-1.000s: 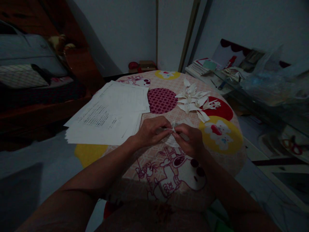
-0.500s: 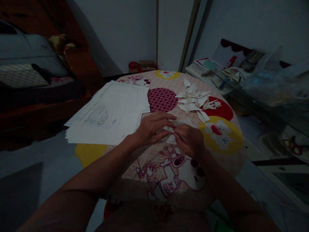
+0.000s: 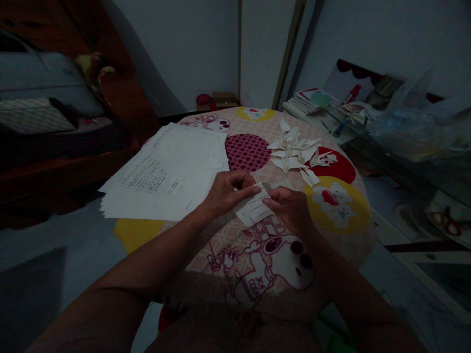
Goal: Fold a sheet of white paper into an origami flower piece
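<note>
Between both hands is a small folded piece of printed paper point(image 3: 254, 207), held just above the cloth-covered table. My left hand point(image 3: 232, 192) pinches its upper left edge between thumb and fingers. Its right edge is gripped by my right hand point(image 3: 290, 206), thumb on top. Beyond them, several folded white paper cranes point(image 3: 294, 147) lie in a loose heap on the tablecloth point(image 3: 250, 122). A stack of printed sheets point(image 3: 165, 171) rests to the left, close to my left hand.
On the right stands a glass-topped cabinet point(image 3: 390, 142) with a clear plastic bag point(image 3: 408, 117), papers point(image 3: 305, 103) and red-handled scissors point(image 3: 445, 223). A wooden bench point(image 3: 121, 103) with bags is at the left. A small cardboard box point(image 3: 224, 98) sits behind the table.
My hands have drawn slightly apart, and the folded paper now shows its printed face between them. My left fingers have curled in to a pinch. Cranes and sheets have stayed put.
</note>
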`<state>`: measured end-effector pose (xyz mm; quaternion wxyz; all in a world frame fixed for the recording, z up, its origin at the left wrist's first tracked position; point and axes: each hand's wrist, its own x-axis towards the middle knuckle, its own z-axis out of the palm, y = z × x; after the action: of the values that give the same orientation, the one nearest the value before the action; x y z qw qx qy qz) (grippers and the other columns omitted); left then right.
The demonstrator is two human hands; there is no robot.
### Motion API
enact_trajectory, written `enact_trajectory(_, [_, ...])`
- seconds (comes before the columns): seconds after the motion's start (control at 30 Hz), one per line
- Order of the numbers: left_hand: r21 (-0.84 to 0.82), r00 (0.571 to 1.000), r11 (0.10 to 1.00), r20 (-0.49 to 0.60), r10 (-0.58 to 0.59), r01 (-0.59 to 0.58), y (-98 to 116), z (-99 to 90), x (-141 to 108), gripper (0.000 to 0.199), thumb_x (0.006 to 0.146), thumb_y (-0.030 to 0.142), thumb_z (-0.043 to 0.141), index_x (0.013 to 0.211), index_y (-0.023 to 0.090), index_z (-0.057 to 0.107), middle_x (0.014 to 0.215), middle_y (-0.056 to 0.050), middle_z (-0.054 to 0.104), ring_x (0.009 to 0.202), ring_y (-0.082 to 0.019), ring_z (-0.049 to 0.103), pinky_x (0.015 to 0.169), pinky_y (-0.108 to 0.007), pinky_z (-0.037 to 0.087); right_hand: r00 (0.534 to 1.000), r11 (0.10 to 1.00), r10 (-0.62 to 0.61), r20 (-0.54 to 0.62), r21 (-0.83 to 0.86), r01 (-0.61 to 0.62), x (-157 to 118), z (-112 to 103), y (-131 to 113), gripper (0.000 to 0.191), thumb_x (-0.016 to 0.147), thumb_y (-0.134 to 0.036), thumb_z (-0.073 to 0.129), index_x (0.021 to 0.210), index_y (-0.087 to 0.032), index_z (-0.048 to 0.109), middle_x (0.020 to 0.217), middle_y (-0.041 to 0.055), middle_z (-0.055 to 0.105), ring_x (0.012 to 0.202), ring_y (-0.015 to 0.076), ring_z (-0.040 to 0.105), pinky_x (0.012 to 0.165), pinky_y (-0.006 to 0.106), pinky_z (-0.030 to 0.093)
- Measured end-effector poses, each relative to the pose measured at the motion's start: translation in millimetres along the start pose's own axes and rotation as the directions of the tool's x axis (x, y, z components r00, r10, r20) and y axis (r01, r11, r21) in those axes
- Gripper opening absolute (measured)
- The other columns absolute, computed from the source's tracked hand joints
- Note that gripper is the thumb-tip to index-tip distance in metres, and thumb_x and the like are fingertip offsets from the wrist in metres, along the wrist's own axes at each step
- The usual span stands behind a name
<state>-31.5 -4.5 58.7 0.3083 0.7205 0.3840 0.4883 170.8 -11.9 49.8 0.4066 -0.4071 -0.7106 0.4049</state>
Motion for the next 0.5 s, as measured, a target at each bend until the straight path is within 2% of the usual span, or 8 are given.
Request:
enact_trajectory(0.07, [-0.145, 0.986, 0.977, 0.068, -0.150, 0.159, -5, 2.5, 1, 0.028, 0.082, 0.039, 0.073, 0.071, 0.015, 0.063, 0.056, 0.002, 0.060, 0.046, -0.007, 0.050, 0.042, -0.019, 0.037, 0.987, 0.975, 0.152, 0.043, 0.159, -0.157, 2, 0, 2, 0.014, 0.076, -0.031, 0.069, 0.069, -0.019, 0.067, 0.062, -0.0007, 0.069, 0.054, 0.0126, 0.061, 0.051, 0.024, 0.047])
enact_trajectory(0.17, [-0.264, 0.936, 0.904, 0.199, -0.291, 0.337, -15, 6.9, 1, 0.027, 0.082, 0.036, 0.072, 0.068, 0.015, 0.062, 0.054, 0.001, 0.061, 0.043, -0.007, 0.050, 0.039, -0.019, 0.035, 0.959, 0.917, 0.273, 0.079, 0.281, -0.284, 4, 0, 7, 0.015, 0.070, -0.032, 0.074, 0.067, -0.018, 0.068, 0.062, 0.0008, 0.070, 0.053, 0.0126, 0.061, 0.051, 0.025, 0.048])
enact_trajectory(0.27, [-0.343, 0.888, 0.820, 0.226, -0.401, 0.458, -26, 11.5, 0, 0.029, 0.080, 0.033, 0.074, 0.061, 0.015, 0.060, 0.051, 0.001, 0.061, 0.039, -0.006, 0.048, 0.038, -0.018, 0.033, 0.935, 0.875, 0.342, 0.100, 0.330, -0.355, 6, 0, 12, 0.019, 0.069, -0.035, 0.076, 0.069, -0.017, 0.070, 0.060, 0.0006, 0.068, 0.049, 0.0115, 0.058, 0.047, 0.024, 0.047])
enact_trajectory(0.33, [-0.391, 0.848, 0.753, 0.239, -0.473, 0.529, -33, 14.1, 0, 0.028, 0.078, 0.033, 0.076, 0.061, 0.014, 0.062, 0.053, -0.001, 0.064, 0.040, -0.007, 0.051, 0.039, -0.019, 0.036, 0.915, 0.851, 0.385, 0.118, 0.338, -0.401, 7, 1, 16, 0.021, 0.071, -0.038, 0.074, 0.070, -0.017, 0.070, 0.056, -0.0001, 0.066, 0.044, 0.0114, 0.055, 0.042, 0.024, 0.043])
enact_trajectory(0.5, [-0.438, 0.730, 0.584, 0.428, -0.533, 0.683, -40, 18.9, -3, 0.018, 0.070, 0.027, 0.081, 0.074, 0.012, 0.072, 0.073, -0.011, 0.075, 0.057, -0.016, 0.068, 0.049, -0.026, 0.051, 0.907, 0.838, 0.420, 0.040, 0.366, -0.404, 10, 2, 26, 0.023, 0.067, -0.037, 0.077, 0.066, -0.016, 0.067, 0.054, -0.0005, 0.064, 0.044, 0.0099, 0.052, 0.042, 0.023, 0.039])
